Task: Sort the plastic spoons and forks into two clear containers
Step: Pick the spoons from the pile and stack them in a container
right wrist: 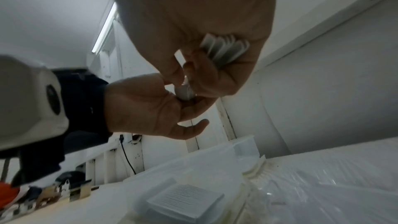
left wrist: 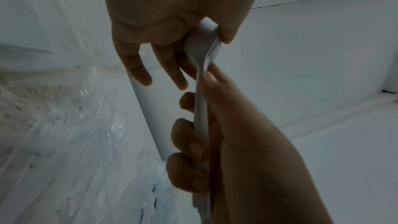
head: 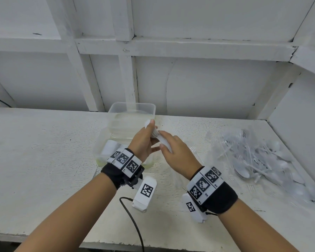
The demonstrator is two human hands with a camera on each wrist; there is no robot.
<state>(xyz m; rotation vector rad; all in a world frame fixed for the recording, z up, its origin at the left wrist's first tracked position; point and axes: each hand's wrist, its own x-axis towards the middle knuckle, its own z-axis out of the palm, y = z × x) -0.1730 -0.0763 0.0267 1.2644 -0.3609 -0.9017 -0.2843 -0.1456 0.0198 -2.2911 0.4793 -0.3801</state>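
Both hands grasp one nested spoon stack [head: 157, 138] above the near container [head: 105, 151], left hand [head: 144, 140] pinching the bowls, right hand [head: 175, 151] clenched on the handles; I'd square the handles, then lower it flat beside those inside.

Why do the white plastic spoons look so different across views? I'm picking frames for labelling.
Head view: evenly lit and sharp, stack of white plastic spoons clear between left hand and right hand; straight wall beams bow from wide-angle distortion. Left wrist view: dim and bluish, hands dark against the pale wall. Right wrist view: brighter, clear plastic container soft and blurred.
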